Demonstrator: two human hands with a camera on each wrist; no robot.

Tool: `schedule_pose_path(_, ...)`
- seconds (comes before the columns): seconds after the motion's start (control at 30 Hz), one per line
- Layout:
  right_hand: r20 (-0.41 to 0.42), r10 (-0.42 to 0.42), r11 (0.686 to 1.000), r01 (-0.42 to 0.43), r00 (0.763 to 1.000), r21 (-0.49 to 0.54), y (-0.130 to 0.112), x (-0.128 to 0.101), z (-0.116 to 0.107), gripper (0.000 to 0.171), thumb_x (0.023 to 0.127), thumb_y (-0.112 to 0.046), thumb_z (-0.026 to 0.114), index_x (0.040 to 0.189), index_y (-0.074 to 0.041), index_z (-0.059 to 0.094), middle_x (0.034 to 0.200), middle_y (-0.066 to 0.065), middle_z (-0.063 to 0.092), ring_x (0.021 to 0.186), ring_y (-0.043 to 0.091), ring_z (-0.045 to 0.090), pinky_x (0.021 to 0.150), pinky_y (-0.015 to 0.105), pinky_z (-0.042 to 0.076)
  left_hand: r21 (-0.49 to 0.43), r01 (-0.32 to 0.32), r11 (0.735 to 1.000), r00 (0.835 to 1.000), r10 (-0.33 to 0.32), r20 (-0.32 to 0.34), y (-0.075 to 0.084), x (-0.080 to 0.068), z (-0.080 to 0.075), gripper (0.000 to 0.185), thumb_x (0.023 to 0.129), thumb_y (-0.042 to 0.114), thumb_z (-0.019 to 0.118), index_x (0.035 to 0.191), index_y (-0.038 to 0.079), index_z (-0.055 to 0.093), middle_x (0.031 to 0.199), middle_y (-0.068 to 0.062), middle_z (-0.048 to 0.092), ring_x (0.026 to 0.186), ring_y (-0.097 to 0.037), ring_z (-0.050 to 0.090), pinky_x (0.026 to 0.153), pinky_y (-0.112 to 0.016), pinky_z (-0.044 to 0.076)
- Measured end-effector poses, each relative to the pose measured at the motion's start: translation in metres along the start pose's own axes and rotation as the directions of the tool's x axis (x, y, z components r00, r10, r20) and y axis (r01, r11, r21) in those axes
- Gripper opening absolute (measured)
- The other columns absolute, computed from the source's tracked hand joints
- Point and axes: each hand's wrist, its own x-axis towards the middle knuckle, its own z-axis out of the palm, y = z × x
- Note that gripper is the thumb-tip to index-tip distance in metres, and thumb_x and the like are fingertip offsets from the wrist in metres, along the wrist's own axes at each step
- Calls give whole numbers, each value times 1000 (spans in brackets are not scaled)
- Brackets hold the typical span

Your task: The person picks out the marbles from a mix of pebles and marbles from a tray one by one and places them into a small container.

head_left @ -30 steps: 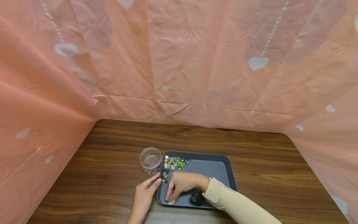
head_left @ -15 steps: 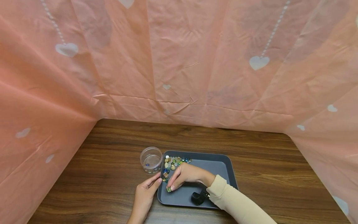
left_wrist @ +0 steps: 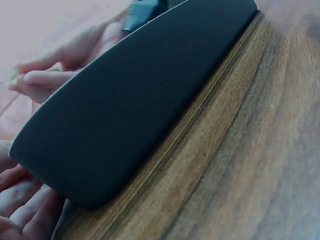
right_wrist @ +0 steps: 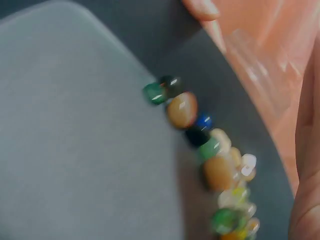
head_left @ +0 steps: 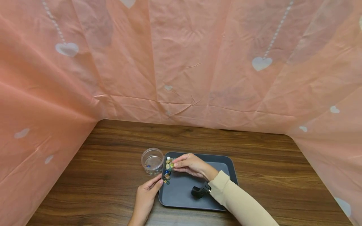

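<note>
My right hand pinches a small green glass marble over the upper left part of the dark grey tray. In the left wrist view the marble shows pale green at the fingertips. Below it, glass marbles and pebbles line the tray's left side; the hand covers others. My left hand grips the tray's left wall, thumb at the rim and fingers outside. The right wrist view shows a brown pebble and a green marble in the row.
A clear round plastic tub with a few marbles at its bottom stands against the tray's left side. A black wrist device hangs under the right cuff. A pink curtain encloses the wooden table.
My right hand has lifted the green marble from the tray's lower left corner and carried it up to the far left part of the row. My left hand has stayed at the tray wall.
</note>
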Motion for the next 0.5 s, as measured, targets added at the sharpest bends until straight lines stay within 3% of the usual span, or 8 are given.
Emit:
schedule_pose_path(0.1, -43, -52, 998, 50, 998, -40, -8, 7, 7, 27, 94, 7, 58, 119, 17, 62, 95, 3, 75, 85, 9, 72, 84, 23, 59, 0, -4, 1000, 1000, 4, 5, 1, 1, 0, 33, 92, 13, 70, 120, -5, 68, 123, -20, 68, 98, 7, 64, 85, -9, 51)
schedule_pose_path(0.17, -75, -96, 988, 86, 992, -126, -13, 13, 13, 33, 94, 4, 61, 122, 21, 58, 98, 8, 76, 87, 10, 72, 88, 31, 59, -1, -4, 1000, 1000, 4, 8, 1, 1, 0, 33, 93, 13, 70, 120, -5, 68, 123, -20, 69, 98, 7, 65, 85, -9, 51)
schedule_pose_path(0.2, -85, -124, 976, 106, 989, -192, -16, 16, 16, 33, 93, 2, 64, 120, 21, 59, 100, 10, 77, 87, 10, 73, 90, 36, 58, -1, -1, 1000, 1000, 1, 9, 2, 1, 0, 33, 93, 14, 70, 120, -4, 68, 123, -19, 69, 98, 6, 65, 85, -10, 51)
schedule_pose_path(0.27, -92, -185, 921, 140, 978, -363, -21, 20, 22, 28, 91, -5, 70, 113, 13, 69, 101, 13, 77, 87, 14, 74, 89, 43, 59, 0, 5, 1000, 1000, -5, 13, 2, 1, 0, 33, 93, 15, 71, 121, -3, 69, 123, -18, 69, 99, 5, 65, 85, -10, 51)
schedule_pose_path(0.3, -87, -214, 879, 153, 973, -451, -23, 22, 26, 25, 90, -7, 72, 109, 8, 73, 101, 13, 77, 87, 15, 74, 87, 45, 59, 2, 8, 1000, 1000, -8, 14, 2, 1, 1, 34, 93, 16, 71, 121, -3, 69, 123, -17, 69, 100, 5, 65, 85, -10, 51)
schedule_pose_path(0.37, -49, -283, 754, 190, 958, -629, -28, 24, 34, 17, 88, -12, 75, 100, -1, 78, 100, 12, 78, 88, 19, 75, 81, 40, 61, 2, 12, 1000, 1000, -12, 19, 2, 0, 0, 34, 93, 17, 71, 121, -2, 69, 123, -17, 69, 101, 4, 65, 85, -10, 51)
schedule_pose_path(0.5, 107, -386, 450, 288, 916, -846, -37, 27, 50, 10, 89, -10, 73, 95, -7, 81, 100, 9, 78, 95, 21, 74, 73, 21, 58, 21, 21, 1000, 1000, -22, 17, 2, -2, 0, 35, 93, 19, 71, 121, -2, 69, 124, -15, 69, 101, 5, 64, 85, -9, 50)
